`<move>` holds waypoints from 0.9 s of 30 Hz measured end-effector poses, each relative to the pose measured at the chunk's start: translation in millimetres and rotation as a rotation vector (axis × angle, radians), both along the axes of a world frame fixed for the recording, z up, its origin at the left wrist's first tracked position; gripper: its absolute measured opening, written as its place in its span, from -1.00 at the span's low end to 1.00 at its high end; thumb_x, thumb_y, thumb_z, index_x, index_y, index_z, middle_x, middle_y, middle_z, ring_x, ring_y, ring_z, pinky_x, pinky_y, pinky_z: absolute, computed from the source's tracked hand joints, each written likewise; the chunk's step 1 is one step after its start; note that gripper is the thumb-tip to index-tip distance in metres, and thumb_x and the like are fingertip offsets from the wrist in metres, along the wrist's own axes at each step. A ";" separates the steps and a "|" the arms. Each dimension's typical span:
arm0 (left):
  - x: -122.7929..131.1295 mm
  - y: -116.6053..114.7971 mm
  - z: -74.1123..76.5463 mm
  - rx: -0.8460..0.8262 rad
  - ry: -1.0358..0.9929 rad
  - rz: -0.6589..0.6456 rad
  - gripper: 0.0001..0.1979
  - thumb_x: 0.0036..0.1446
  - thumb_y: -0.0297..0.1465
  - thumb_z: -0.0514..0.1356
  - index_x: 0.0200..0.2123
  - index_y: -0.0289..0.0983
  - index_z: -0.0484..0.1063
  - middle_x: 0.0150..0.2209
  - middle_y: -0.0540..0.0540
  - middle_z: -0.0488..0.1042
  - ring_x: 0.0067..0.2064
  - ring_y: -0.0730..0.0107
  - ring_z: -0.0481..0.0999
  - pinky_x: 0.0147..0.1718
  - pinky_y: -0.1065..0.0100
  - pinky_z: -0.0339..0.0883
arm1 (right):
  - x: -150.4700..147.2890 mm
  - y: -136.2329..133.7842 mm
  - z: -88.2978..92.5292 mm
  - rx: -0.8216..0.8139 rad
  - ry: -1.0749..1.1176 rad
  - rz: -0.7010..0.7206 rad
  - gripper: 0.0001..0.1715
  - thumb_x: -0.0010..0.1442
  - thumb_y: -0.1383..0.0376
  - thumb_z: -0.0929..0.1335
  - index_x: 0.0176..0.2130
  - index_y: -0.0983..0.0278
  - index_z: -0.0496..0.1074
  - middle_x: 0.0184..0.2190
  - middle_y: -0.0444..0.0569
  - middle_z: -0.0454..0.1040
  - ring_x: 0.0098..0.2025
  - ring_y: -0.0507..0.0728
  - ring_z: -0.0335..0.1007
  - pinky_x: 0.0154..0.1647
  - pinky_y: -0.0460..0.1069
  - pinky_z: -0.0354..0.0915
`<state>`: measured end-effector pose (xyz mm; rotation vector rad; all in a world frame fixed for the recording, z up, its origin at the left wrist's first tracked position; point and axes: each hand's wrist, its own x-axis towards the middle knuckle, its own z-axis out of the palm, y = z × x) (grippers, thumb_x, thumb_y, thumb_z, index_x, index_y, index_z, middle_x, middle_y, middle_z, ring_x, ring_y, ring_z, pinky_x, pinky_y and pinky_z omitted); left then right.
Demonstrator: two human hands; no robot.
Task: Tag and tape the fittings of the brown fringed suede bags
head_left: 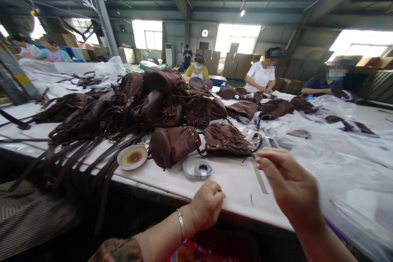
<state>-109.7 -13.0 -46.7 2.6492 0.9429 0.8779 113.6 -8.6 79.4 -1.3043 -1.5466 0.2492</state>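
Note:
My left hand point(208, 202), with a silver bracelet on the wrist, is curled into a fist at the table's front edge; what it holds, if anything, is hidden. Raised over the table to its right, my right hand point(287, 182) has thumb and fingers pinched together, and I cannot make out anything between them. A coiled grey strap point(202, 170) in clear plastic lies just beyond my left fist. Behind it are a brown drawstring bag point(175, 144) and a brown fringed bag point(227, 139). A flat, ruler-like strip point(260, 178) lies left of my right hand.
A large pile of brown bags point(147, 102) covers the table's left side, with straps hanging over the front edge. A white dish point(132, 157) holds something yellowish-brown. Clear plastic bags point(346, 172) spread on the right. Several people work at the far side.

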 end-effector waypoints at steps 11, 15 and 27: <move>-39.0 2.2 9.3 -0.051 -0.207 0.134 -0.69 0.21 -0.55 0.05 0.00 -0.27 0.39 -0.16 -0.22 0.40 -0.12 0.19 0.40 -0.14 0.18 0.38 | 1.8 133.2 -85.5 -0.481 -0.481 -0.197 -0.54 0.26 0.09 0.29 0.00 0.33 0.48 -0.21 0.14 0.59 -0.12 0.32 0.50 -0.15 0.08 0.29; -73.3 32.4 6.5 -0.077 -0.213 0.392 -0.56 0.23 -0.39 0.13 0.18 -0.31 0.28 0.03 -0.30 0.33 0.07 0.09 0.37 0.10 0.06 0.30 | 1.0 134.6 -96.2 -0.283 -0.545 -0.131 -0.69 0.28 0.16 0.28 -0.20 0.28 0.54 -0.30 0.09 0.59 -0.22 0.27 0.52 -0.20 0.06 0.31; -39.2 46.8 39.5 -0.231 -0.304 0.496 -0.64 0.18 -0.35 0.16 0.04 -0.29 0.46 0.06 -0.32 0.38 0.14 -0.04 0.34 0.18 -0.02 0.17 | -5.7 60.7 -103.4 0.198 -0.807 0.110 -0.79 0.39 0.35 0.22 -0.21 0.32 0.42 -0.40 0.00 0.40 -0.34 0.14 0.35 -0.27 -0.01 0.23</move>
